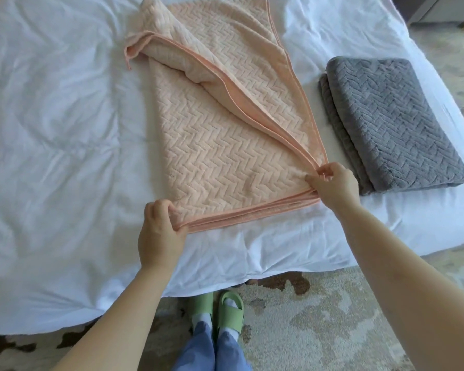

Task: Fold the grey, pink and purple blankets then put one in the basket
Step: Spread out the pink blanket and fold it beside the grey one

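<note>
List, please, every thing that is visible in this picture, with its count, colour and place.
pink blanket: one, pale pink, partly folded, middle of the bed
grey blanket: one, grey, folded, on the bed right of the pink one
bed cover: one, white, wrinkled, under both blankets
rug: one, beige with brown patches, on the floor
furniture: one piece, grey, top right corner, mostly cut off
slippers: two, green, on the feet
trousers: one pair, blue, bottom edge
left hand: grips the pink blanket's near left corner
right hand: pinches its near right corner
</note>
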{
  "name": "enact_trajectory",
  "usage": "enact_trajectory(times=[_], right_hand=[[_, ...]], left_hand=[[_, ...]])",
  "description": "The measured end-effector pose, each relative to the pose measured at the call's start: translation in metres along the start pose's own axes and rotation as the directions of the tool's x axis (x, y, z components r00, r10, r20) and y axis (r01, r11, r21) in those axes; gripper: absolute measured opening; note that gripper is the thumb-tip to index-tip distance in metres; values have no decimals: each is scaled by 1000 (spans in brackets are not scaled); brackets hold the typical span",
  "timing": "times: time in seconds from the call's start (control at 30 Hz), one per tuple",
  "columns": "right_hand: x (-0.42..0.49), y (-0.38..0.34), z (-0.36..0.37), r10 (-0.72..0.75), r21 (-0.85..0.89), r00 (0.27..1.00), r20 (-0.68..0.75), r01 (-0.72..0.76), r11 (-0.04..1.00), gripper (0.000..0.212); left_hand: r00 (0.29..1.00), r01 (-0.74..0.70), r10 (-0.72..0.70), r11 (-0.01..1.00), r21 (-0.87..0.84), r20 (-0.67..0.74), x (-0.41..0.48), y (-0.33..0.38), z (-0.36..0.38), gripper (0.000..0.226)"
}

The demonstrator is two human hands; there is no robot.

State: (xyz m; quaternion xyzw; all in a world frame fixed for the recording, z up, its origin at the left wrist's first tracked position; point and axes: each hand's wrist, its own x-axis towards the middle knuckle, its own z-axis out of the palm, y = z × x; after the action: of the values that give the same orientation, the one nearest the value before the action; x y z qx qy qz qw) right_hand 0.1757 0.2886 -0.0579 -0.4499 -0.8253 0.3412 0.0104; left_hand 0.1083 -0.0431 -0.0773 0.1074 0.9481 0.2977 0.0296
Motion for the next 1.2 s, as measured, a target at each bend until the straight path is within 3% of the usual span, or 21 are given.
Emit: enact_trajectory(times=[0.1,0.27,0.37,0.57,0.73,0.97,1.03,1.13,1.2], right_hand=[[2,-9,0,11,-77,999,31,-9,997,32],[10,-16,-20,57,240,998,-32,-47,970,21],[12,-9,-29,118,397,993,20,-117,910,16],[6,-7,-24,103,392,994,43,-112,913,18],[8,2,-26,80,441,997,3,-73,895,20],[-7,29,-5,5,38,1000,28,-6,999,15],[-6,19,-8,-37,-60,999,34,39,997,26],[-1,-5,-9,-171,-228,985,-1,166,959,48],[2,-28,-1,-303,-247,953,3,294,923,50]], left_hand=[[995,95,-95,995,-13,-4,-2,0,4,36],[999,11,-11,1000,-8,-38,-2,9,-5,30],[998,-61,62,997,46,-2,-4,12,-10,29],[999,-47,44,994,97,33,-1,12,-14,35],[985,-174,173,980,98,23,-2,9,-15,47],[949,-286,254,944,168,187,-20,-9,-12,48],[932,-323,267,918,230,244,-21,-9,-19,50],[954,-278,246,938,205,168,-8,4,-30,41],[969,-236,219,958,163,117,13,19,-28,42]])
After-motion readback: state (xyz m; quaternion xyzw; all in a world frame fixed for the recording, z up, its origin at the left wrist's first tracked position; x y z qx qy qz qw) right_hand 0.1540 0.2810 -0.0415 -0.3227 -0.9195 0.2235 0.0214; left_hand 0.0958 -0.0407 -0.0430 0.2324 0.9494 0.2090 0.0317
